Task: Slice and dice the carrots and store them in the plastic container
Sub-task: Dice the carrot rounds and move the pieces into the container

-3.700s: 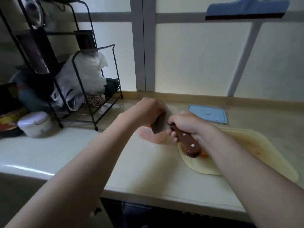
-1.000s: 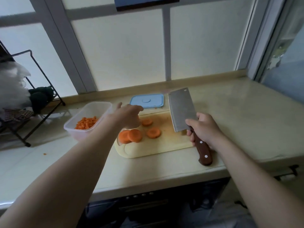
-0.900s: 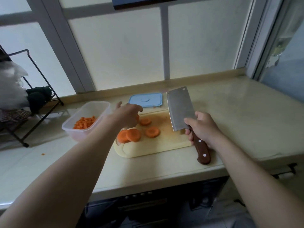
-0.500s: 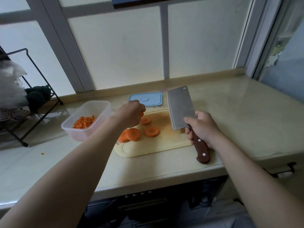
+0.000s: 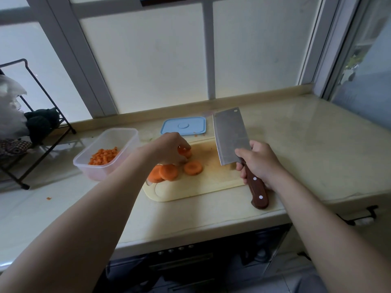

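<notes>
Pale counter (image 5: 317, 155) under the window carries the cutting board (image 5: 211, 182). At the board's far left I see the left hand (image 5: 169, 148), its fingers curled on one carrot slice (image 5: 186, 153), with the other slices (image 5: 169, 172) just nearer. The right hand (image 5: 260, 161) grips the cleaver (image 5: 229, 134) by its handle above the board's right edge. Left of the board stands the plastic container (image 5: 95, 174) with diced carrot (image 5: 103, 157).
</notes>
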### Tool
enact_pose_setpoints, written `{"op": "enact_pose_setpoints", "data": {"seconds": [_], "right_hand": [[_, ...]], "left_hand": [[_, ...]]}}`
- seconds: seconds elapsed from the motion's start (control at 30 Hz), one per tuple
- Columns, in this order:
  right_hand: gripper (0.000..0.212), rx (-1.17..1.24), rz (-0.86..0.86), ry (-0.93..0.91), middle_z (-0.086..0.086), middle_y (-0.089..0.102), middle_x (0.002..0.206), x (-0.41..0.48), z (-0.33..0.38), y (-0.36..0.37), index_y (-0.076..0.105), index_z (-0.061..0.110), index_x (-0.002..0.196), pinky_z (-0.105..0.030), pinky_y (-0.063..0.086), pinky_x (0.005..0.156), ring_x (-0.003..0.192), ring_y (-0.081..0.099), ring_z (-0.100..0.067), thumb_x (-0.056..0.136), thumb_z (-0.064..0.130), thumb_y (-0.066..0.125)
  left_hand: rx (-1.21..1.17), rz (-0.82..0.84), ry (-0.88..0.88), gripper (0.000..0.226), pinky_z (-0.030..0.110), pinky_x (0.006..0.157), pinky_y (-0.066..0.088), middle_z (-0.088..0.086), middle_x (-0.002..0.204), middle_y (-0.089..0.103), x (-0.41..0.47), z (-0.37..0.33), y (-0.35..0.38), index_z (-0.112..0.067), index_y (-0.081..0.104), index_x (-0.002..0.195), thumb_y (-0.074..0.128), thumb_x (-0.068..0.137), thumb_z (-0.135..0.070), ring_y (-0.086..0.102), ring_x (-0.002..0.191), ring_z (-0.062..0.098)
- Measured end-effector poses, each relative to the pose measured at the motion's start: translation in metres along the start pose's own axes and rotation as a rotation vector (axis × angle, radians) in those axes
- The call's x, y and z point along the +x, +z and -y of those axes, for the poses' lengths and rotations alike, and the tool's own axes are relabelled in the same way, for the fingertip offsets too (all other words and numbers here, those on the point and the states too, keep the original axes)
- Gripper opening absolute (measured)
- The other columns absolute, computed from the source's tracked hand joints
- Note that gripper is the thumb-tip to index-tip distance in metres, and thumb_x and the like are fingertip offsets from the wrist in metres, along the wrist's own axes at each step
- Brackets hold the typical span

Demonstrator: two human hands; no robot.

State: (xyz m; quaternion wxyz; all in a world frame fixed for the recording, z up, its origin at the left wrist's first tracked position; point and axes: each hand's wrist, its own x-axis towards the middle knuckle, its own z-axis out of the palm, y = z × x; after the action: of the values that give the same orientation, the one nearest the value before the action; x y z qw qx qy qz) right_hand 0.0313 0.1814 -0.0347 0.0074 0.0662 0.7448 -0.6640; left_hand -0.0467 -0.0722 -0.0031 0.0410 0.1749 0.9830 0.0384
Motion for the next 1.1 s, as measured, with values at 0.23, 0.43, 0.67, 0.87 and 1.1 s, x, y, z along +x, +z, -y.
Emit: {"op": "enact_pose_setpoints", "data": {"seconds": [0.23, 0.43, 0.67, 0.87, 1.1], "right_hand": [[0.004, 0.013, 0.004, -0.005, -0.013, 0.058, 0.063, 0.002, -0.002, -0.001, 0.059, 0.01, 0.095, -0.031, 0.046, 0.043, 0.042, 0.049, -0.022, 0.096, 0.01, 0.055], [0.004, 0.024, 0.002, -0.005, -0.012, 0.058, 0.061, 0.003, -0.002, -0.001, 0.059, 0.009, 0.095, -0.03, 0.046, 0.043, 0.042, 0.049, -0.022, 0.096, 0.01, 0.055], [0.005, 0.032, 0.003, -0.01, -0.011, 0.058, 0.06, 0.002, -0.002, -0.001, 0.059, 0.009, 0.094, -0.03, 0.045, 0.043, 0.042, 0.049, -0.023, 0.097, 0.009, 0.055], [0.006, 0.028, 0.001, -0.013, -0.012, 0.058, 0.061, 0.003, -0.002, -0.001, 0.058, 0.01, 0.092, -0.03, 0.045, 0.042, 0.042, 0.049, -0.022, 0.097, 0.01, 0.055], [0.004, 0.03, 0.0, -0.003, -0.012, 0.058, 0.061, 0.004, -0.003, -0.001, 0.059, 0.01, 0.094, -0.03, 0.045, 0.043, 0.042, 0.049, -0.022, 0.097, 0.01, 0.055]], "left_hand": [[-0.052, -0.008, -0.045, 0.044, 0.037, 0.085, 0.057, -0.005, 0.113, 0.061, 0.004, 0.0, 0.001, -0.035, 0.064, 0.127, 0.071, 0.084, -0.036, 0.06, 0.092, 0.016], [-0.078, 0.012, -0.05, 0.052, 0.036, 0.086, 0.055, -0.008, 0.112, 0.06, 0.006, -0.003, 0.0, -0.036, 0.057, 0.134, 0.07, 0.085, -0.03, 0.058, 0.094, 0.015], [-0.037, 0.033, -0.053, 0.043, 0.036, 0.082, 0.057, -0.007, 0.108, 0.061, 0.011, -0.005, -0.001, -0.035, 0.063, 0.127, 0.067, 0.085, -0.027, 0.06, 0.089, 0.015], [-0.05, 0.036, -0.052, 0.054, 0.042, 0.076, 0.061, -0.008, 0.105, 0.063, 0.007, -0.005, -0.009, -0.029, 0.06, 0.133, 0.076, 0.083, -0.037, 0.065, 0.086, 0.017], [-0.078, -0.019, -0.053, 0.052, 0.039, 0.082, 0.058, -0.008, 0.101, 0.06, 0.0, -0.001, -0.019, -0.025, 0.063, 0.126, 0.077, 0.081, -0.047, 0.062, 0.086, 0.016]]}}
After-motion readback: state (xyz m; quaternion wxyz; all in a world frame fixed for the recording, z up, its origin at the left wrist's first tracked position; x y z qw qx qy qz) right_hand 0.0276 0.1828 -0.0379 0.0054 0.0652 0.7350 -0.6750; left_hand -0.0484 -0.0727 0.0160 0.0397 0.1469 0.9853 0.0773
